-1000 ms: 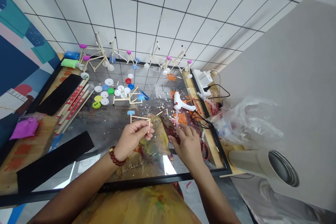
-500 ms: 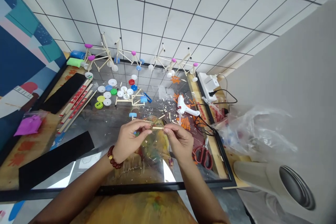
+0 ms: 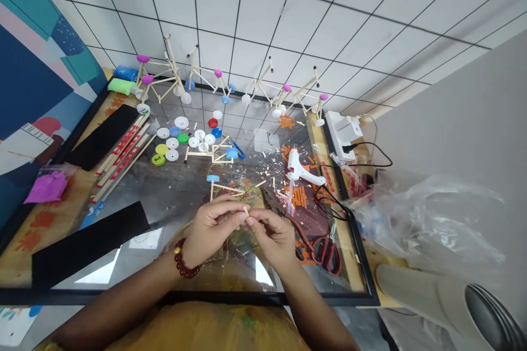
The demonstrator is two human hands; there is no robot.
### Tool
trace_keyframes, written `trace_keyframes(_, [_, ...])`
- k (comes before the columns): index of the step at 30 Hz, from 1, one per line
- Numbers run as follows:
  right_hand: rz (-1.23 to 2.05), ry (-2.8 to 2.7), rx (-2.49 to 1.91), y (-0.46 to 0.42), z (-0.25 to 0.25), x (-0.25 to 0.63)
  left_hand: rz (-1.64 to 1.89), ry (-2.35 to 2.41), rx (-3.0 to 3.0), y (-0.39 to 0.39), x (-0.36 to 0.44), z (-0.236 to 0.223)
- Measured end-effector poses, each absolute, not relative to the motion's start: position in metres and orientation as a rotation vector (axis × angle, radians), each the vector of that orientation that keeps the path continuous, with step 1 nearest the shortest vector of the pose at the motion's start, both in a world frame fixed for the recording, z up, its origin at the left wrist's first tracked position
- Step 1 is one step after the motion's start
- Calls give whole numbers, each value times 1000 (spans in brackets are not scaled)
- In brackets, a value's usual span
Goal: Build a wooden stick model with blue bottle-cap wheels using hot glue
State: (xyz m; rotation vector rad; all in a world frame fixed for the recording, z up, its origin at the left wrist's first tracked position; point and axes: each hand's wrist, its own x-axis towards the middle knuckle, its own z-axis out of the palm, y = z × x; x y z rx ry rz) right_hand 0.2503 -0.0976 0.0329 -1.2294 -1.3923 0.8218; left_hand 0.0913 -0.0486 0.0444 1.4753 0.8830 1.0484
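Note:
Between the fingertips of both hands is a short wooden stick, its lower part hidden by the fingers. My left hand, with a beaded bracelet at the wrist, pinches it from one side. My right hand closes on it from the other, the thumbs nearly meeting. Just beyond my left hand lies a stick piece with a light blue bottle cap. Pliers rest right of my right hand, partly hidden by it. Farther off is a small stick frame with a blue cap.
A white glue gun and red-handled scissors lie on the right. Bottle caps cluster left of centre. Several stick models stand along the back. Long wooden sticks and black strips are at left. A power strip sits right.
The stick lay level between my two hands; now it is tilted upward and my hands are closer together. The view has shifted, and the pliers show more.

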Motion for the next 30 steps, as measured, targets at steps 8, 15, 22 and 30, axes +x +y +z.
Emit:
trace_keyframes(8, [607, -1467, -1309, -96, 37, 254, 910, 952, 1530, -51, 88, 40])
trace_keyframes(15, [528, -1637, -1202, -93, 36, 258, 835, 956, 1924, -57, 84, 38])
trace_keyframes(22, [443, -1749, -1241, -95, 28, 260, 882, 987, 2056, -60, 84, 34])
trace_keyframes(30, [250, -1832, -1343, -98, 26, 258, 774, 943, 2099, -60, 86, 41])
